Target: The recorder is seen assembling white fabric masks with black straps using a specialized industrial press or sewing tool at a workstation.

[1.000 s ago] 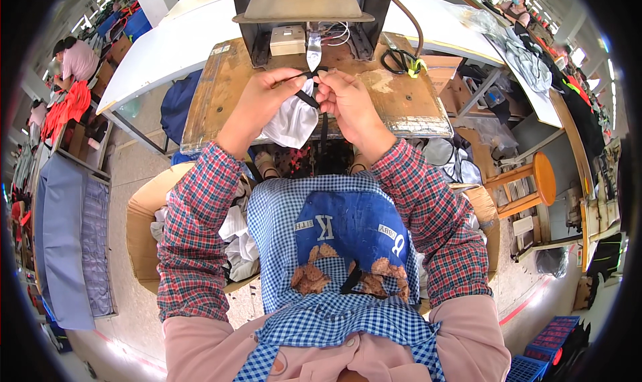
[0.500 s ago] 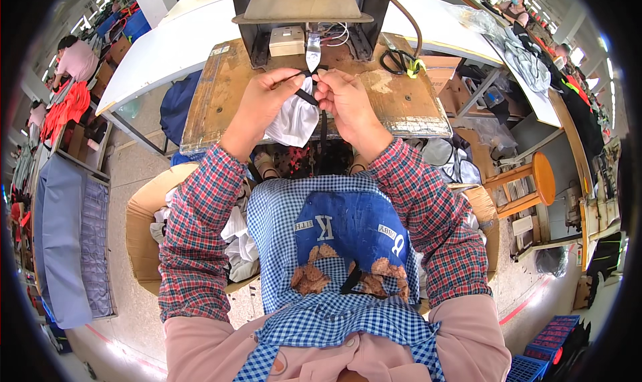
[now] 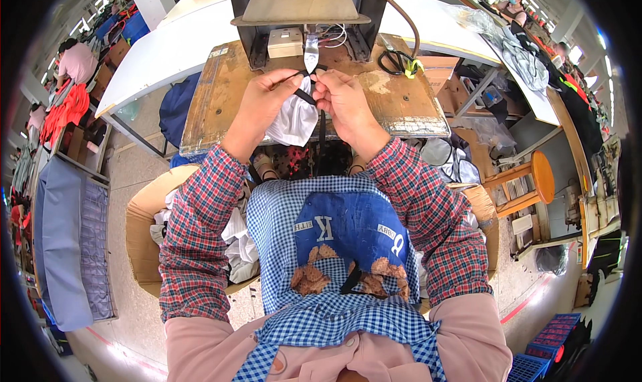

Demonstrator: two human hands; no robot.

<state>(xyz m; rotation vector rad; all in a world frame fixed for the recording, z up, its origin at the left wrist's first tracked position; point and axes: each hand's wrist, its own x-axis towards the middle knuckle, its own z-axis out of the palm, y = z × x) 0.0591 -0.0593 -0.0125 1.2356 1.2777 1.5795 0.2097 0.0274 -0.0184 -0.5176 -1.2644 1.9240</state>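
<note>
Pinching a black strap between thumb and fingers, your left hand is closed on it just above the white fabric piece — your right hand grips the same strap from the other side, fingertips nearly touching the left's. Both hold the piece over the worn wooden workbench, right under the machine's metal blade. Black scissors lie on the bench to your right — a cardboard box of white cloth stands by your left knee.

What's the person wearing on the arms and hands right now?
Both hands are bare: left hand, right hand, no gloves or rings visible. Each forearm has a long red, white and dark plaid sleeve reaching the wrist, under pink upper sleeves.
</note>
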